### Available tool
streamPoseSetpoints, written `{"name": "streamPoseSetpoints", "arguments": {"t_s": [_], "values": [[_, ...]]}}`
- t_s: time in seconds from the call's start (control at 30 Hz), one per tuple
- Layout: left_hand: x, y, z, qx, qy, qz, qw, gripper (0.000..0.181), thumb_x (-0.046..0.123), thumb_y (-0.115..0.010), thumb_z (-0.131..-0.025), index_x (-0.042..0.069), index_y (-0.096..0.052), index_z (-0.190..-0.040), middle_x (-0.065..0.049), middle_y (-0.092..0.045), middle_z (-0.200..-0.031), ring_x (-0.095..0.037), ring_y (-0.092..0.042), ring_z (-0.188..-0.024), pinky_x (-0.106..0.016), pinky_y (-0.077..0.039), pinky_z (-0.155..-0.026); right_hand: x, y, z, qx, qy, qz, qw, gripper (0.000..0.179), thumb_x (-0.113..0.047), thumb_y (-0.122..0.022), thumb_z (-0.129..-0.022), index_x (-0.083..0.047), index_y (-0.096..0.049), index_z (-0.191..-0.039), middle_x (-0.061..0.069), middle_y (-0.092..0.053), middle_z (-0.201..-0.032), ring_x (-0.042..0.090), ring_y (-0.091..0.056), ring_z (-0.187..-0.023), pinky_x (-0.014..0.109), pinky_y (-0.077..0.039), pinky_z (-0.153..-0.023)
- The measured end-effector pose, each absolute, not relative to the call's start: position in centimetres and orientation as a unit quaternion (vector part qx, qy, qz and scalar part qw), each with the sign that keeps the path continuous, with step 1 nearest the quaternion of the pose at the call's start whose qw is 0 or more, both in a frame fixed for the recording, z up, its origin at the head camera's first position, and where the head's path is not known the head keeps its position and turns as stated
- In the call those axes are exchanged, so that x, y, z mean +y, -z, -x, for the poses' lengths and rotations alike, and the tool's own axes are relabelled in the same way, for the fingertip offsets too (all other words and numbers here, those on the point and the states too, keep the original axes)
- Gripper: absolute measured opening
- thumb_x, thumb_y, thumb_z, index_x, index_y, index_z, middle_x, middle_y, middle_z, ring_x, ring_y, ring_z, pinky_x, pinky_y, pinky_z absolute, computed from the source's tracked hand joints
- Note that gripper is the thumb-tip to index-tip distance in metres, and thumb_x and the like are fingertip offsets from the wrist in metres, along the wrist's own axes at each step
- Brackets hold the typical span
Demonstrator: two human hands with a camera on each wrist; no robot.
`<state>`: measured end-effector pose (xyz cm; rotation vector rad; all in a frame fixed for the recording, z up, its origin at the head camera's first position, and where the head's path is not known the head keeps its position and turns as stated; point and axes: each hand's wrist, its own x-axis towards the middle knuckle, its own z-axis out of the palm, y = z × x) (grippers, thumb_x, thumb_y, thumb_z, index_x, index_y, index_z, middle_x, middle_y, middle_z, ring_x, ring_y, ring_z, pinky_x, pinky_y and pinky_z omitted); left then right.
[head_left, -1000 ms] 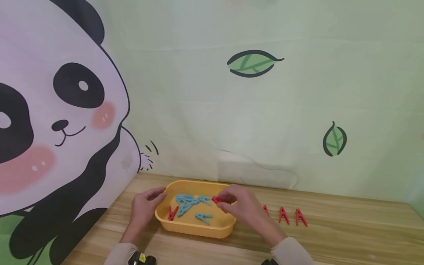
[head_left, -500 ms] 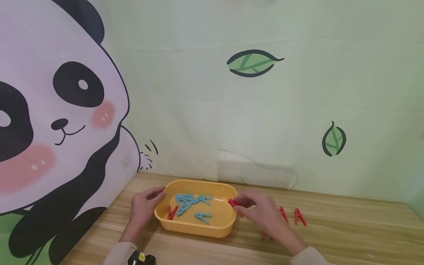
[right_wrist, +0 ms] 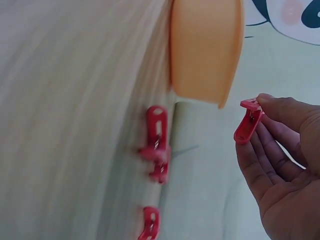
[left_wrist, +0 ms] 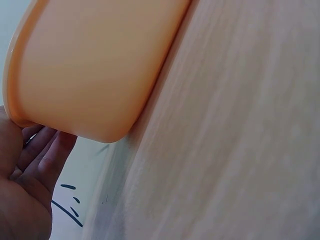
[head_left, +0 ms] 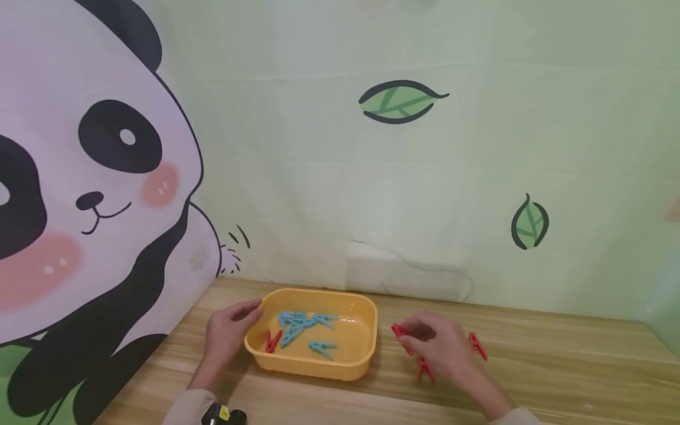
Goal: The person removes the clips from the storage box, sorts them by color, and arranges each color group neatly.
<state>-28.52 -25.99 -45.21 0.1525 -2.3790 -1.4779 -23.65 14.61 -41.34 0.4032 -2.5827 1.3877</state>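
Observation:
My left hand (head_left: 229,332) grips the left rim of a yellow plastic basin (head_left: 313,369); in the left wrist view its fingers lie against the basin's outer wall (left_wrist: 90,75). To the right of the basin, my right hand (head_left: 443,345) pinches a red clothespin (right_wrist: 249,122) between thumb and fingers, above the table. Inside the basin lie several light-blue clothespins (head_left: 297,324) and one red clothespin (head_left: 273,342) near its left end. Just below my right hand in the head view lies another red clothespin (head_left: 425,370).
Farther right on the wooden table (head_left: 563,366) lies a red clothespin (head_left: 477,346), partly beside my right wrist. A pale green backdrop (head_left: 297,177) with a panda drawing (head_left: 122,189) rises behind the table and along its left side.
My right hand has moved right, from over the basin to the table beside it, still pinching the red clothespin. My left hand has stayed at the rim.

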Motion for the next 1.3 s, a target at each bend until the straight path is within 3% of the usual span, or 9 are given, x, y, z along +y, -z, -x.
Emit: {"name": "streamPoseSetpoints", "arguments": {"t_s": [0.47,0.97,1.2,1.3], "values": [[-25.6,44.9,28.9,-0.839,0.516,-0.053,0.165,0.03,0.017,-0.075,-0.102,0.001,-0.076,-0.127,-0.016,-0.075,-0.125,-0.033,-0.068,-0.123,-0.041,-0.054,-0.104,18.1,42.6,23.4,-0.88,-0.449,-0.111,0.109,0.014,-0.005,-0.087,-0.087,-0.01,-0.078,-0.097,-0.004,-0.076,-0.089,0.011,-0.07,-0.081,0.025,-0.059,-0.073],[-25.7,45.2,29.0,-0.839,0.515,-0.051,0.167,0.029,0.016,-0.076,-0.101,0.001,-0.076,-0.126,-0.017,-0.075,-0.124,-0.034,-0.068,-0.123,-0.039,-0.054,-0.103,20.4,42.9,23.4,-0.912,-0.396,-0.081,0.07,0.014,-0.008,-0.088,-0.087,-0.009,-0.077,-0.095,-0.004,-0.075,-0.09,0.013,-0.068,-0.083,0.027,-0.058,-0.07],[-26.0,45.2,28.8,-0.84,0.514,-0.053,0.165,0.03,0.018,-0.076,-0.101,0.001,-0.076,-0.126,-0.016,-0.075,-0.124,-0.033,-0.068,-0.124,-0.028,-0.056,-0.099,21.3,42.7,23.2,-0.923,-0.372,-0.074,0.061,0.015,-0.007,-0.089,-0.085,-0.009,-0.076,-0.093,-0.004,-0.074,-0.087,0.013,-0.067,-0.082,0.029,-0.057,-0.072],[-26.1,45.2,28.7,-0.841,0.514,-0.056,0.163,0.031,0.018,-0.076,-0.101,0.002,-0.076,-0.127,-0.016,-0.075,-0.126,-0.033,-0.067,-0.125,-0.032,-0.054,-0.101,21.5,42.6,23.3,-0.93,-0.358,-0.072,0.051,0.015,-0.007,-0.089,-0.085,-0.01,-0.075,-0.091,-0.005,-0.072,-0.085,0.013,-0.066,-0.081,0.032,-0.057,-0.072]]}}
